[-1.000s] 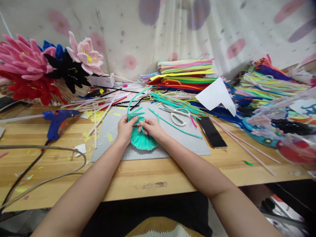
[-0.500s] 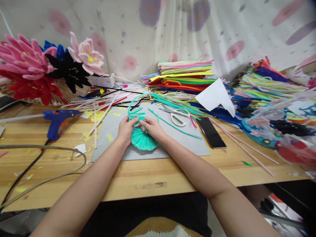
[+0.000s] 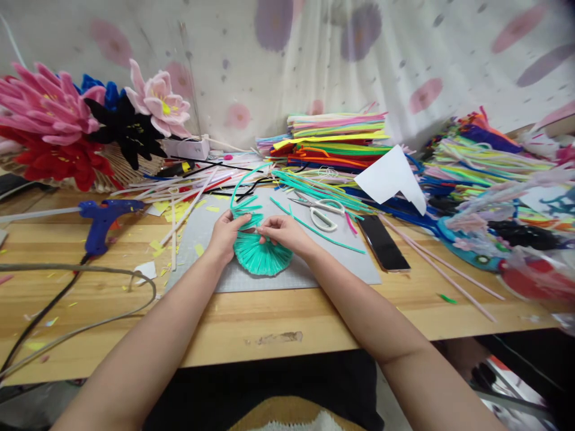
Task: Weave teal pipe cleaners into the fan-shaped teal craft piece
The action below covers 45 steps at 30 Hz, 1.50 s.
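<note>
A teal fan-shaped piece made of pipe cleaners (image 3: 262, 257) lies on a grey cutting mat (image 3: 335, 257) at the table's middle. My left hand (image 3: 227, 234) is closed on its upper left side, thumb on top. My right hand (image 3: 284, 230) pinches the top of the fan beside the left hand. Loose teal pipe-cleaner ends (image 3: 246, 206) stick up and curve away just above my fingers.
White-handled scissors (image 3: 322, 209) and a black phone (image 3: 383, 242) lie right of my hands. A blue glue gun (image 3: 104, 215) with its cable sits left. Stacks of coloured pipe cleaners (image 3: 336, 137) line the back and right; finished fuzzy flowers (image 3: 81, 126) stand at back left.
The teal fan has turned and spread slightly wider under my hands. My right hand has shifted a little to the right along its top. The view tilted slightly.
</note>
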Each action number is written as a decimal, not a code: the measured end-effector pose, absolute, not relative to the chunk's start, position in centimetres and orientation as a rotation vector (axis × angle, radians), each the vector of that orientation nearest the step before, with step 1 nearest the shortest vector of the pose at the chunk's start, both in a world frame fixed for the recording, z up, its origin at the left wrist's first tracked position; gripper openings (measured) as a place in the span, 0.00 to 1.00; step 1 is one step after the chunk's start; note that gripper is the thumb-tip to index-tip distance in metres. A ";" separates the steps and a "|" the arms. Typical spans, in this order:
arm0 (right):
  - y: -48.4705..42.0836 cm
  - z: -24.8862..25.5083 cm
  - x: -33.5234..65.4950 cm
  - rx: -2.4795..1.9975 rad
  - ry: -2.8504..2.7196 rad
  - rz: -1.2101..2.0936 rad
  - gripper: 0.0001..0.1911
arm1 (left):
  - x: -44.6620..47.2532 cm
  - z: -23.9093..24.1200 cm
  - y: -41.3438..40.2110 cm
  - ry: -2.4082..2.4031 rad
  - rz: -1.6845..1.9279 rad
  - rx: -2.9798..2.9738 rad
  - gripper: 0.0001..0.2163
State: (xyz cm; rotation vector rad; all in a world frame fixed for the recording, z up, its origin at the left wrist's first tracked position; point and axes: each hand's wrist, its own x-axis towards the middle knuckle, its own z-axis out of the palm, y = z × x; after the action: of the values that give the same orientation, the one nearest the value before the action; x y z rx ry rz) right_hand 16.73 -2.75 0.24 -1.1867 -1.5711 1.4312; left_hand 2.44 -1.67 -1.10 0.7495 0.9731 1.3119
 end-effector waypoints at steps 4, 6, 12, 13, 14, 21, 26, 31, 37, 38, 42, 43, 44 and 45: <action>-2.5 -0.1 16.7 -1.202 -1.540 1.356 0.13 | 2.5 -0.8 -1.9 0.956 1.236 0.756 0.15; -2.2 0.0 17.0 -1.181 -1.578 1.408 0.13 | 2.6 -0.7 -2.1 0.965 1.209 0.794 0.16; -1.2 1.1 18.3 -1.200 -1.510 1.399 0.12 | 2.8 -0.9 -2.3 0.963 1.197 0.946 0.19; -1.2 1.2 18.2 -1.218 -1.518 1.415 0.11 | 2.8 -1.0 -2.3 0.955 1.202 0.973 0.19; -1.2 1.3 18.1 -1.238 -1.528 1.433 0.11 | 2.8 -1.0 -2.3 0.950 1.203 0.992 0.20; 0.3 2.5 18.0 -1.155 -1.751 1.469 0.12 | 2.4 -1.0 -2.1 0.949 1.110 1.017 0.21; 2.1 2.8 17.9 -1.245 -1.772 1.357 0.05 | 2.5 -1.0 -1.9 0.962 1.175 0.940 0.22; 3.1 2.7 16.5 -1.340 -1.250 1.302 0.07 | 2.5 -1.1 -1.8 1.022 1.235 0.948 0.20; 4.7 3.5 16.3 -1.266 -0.956 1.153 0.09 | 2.4 -1.3 -1.8 1.087 1.229 0.921 0.18; 4.8 3.6 16.4 -1.249 -0.943 1.159 0.09 | 2.4 -1.4 -1.8 1.113 1.209 0.901 0.18; 4.1 3.0 16.9 -1.136 -1.045 1.338 0.09 | 2.2 -1.2 -1.9 1.108 1.149 0.844 0.17; 3.7 2.8 17.0 -1.110 -1.109 1.405 0.10 | 2.2 -1.1 -1.9 1.095 1.144 0.835 0.17; 3.3 2.5 17.1 -1.090 -1.185 1.465 0.11 | 2.2 -1.0 -1.9 1.083 1.140 0.825 0.17; 2.9 2.3 17.3 -1.075 -1.269 1.510 0.12 | 2.2 -0.9 -1.8 1.071 1.135 0.812 0.17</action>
State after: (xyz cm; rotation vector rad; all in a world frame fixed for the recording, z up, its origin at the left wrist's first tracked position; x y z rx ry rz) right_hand 17.28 2.91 2.28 -1.0752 -1.2690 1.5101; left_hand 2.19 -1.83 -0.90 0.8122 1.0713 1.1353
